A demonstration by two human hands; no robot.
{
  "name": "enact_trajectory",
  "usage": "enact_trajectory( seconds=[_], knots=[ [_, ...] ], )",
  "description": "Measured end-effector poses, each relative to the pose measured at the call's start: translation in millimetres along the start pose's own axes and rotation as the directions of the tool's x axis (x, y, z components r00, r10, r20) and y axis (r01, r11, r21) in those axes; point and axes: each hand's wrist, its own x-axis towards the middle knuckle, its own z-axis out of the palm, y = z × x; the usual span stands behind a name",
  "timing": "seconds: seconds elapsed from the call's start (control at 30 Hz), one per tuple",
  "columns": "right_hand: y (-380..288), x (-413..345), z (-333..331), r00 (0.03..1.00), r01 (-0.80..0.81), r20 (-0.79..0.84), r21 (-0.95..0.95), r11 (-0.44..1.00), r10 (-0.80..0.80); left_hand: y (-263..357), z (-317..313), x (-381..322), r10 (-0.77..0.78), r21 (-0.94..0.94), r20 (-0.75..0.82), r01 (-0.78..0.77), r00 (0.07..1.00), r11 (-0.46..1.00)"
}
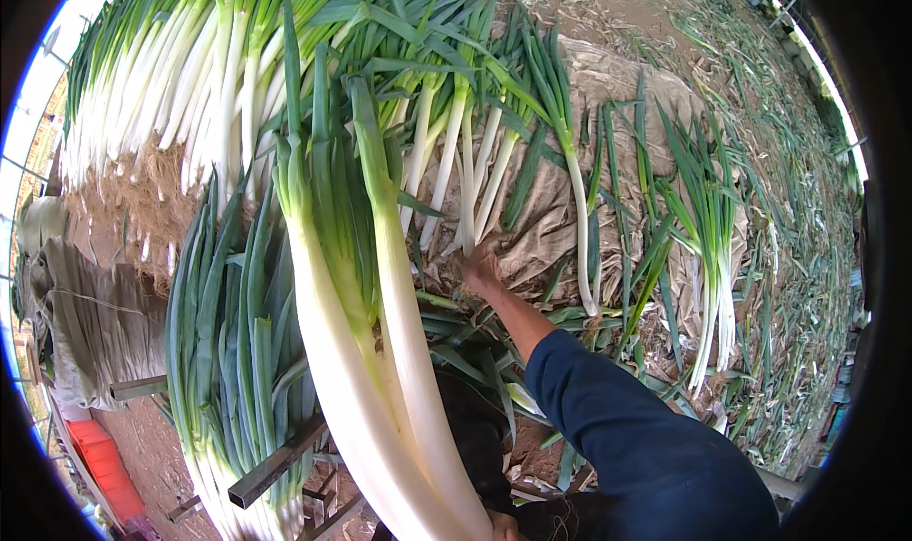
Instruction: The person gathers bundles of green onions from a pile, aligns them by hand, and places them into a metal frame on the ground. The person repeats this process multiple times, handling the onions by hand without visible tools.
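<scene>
Two thick white leek stalks (377,370) with green tops rise large from the bottom edge, close to the camera. Just a part of my left hand (504,525) shows at the bottom, closed around their lower ends. My right arm, in a dark blue sleeve, reaches forward. At its end my right hand (483,267) is at the root end of a slim leek (467,185) in a loose row lying on a tan cloth (627,78); its fingers are partly hidden, so I cannot tell whether they grip it. A single leek (581,213) lies to the right of this row.
A big pile of untrimmed leeks (171,85) with roots fills the upper left. Another bundle (235,327) stands by a metal frame (278,462). A small bunch (712,270) lies right. Leaf scraps (791,291) litter the ground. A red crate (105,470) is lower left.
</scene>
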Motion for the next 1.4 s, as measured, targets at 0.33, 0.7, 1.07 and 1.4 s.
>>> enact_trajectory(
  seconds=[0.33,0.7,1.07,1.4],
  knots=[
    [25.2,-3.6,-141.8,0.983,0.172,0.072,-0.037,0.984,-0.169,-8.1,38.0,-3.7,0.078,0.091,-0.111,-0.068,0.991,0.993],
    [49.0,-177.2,-207.9,0.990,0.057,0.122,0.150,0.987,-0.076,-4.4,37.2,-16.1,0.076,0.120,0.039,-0.080,0.996,0.990],
    [38.6,-453.7,-298.4,0.784,-0.365,0.604,0.636,0.680,-0.144,-40.5,-30.3,5.8,-0.091,0.553,0.029,0.060,0.995,0.831],
    [60.9,-511.7,-293.7,0.465,-0.332,0.844,0.447,0.831,-0.268,-71.5,-56.6,13.1,-0.128,0.585,-0.148,0.191,0.981,0.788]
  ],
)
